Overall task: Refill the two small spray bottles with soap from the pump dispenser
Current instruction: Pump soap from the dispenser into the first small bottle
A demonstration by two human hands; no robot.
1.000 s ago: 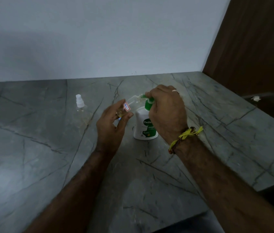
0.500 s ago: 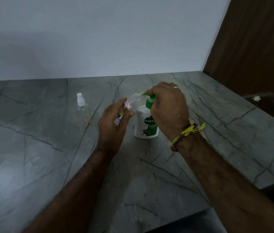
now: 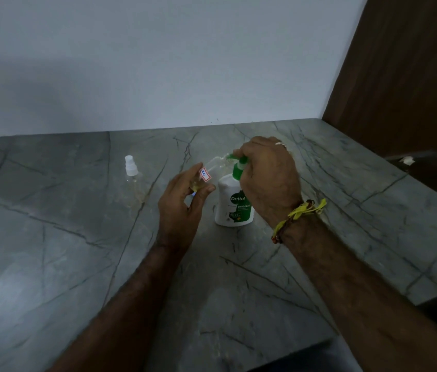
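Note:
A white pump dispenser (image 3: pixel 232 204) with a green pump head stands on the grey marble table (image 3: pixel 78 251). My right hand (image 3: pixel 268 181) covers the pump head from above. My left hand (image 3: pixel 182 208) holds a small clear spray bottle (image 3: pixel 212 170) with a red-edged label, tilted with its open neck against the green nozzle. A little yellowish liquid lies at the bottle's bottom. A second small clear spray bottle (image 3: pixel 133 175) with a white spray cap stands upright on the table to the left, apart from both hands.
A pale wall runs along the table's far edge. A brown wooden panel (image 3: pixel 405 76) stands at the right. The table's front edge cuts diagonally across the lower right. A small white scrap (image 3: pixel 406 160) lies on a dark ledge beyond the right edge.
Both hands and the tilted bottle stay at the pump nozzle. The view has shifted slightly; nothing else moved.

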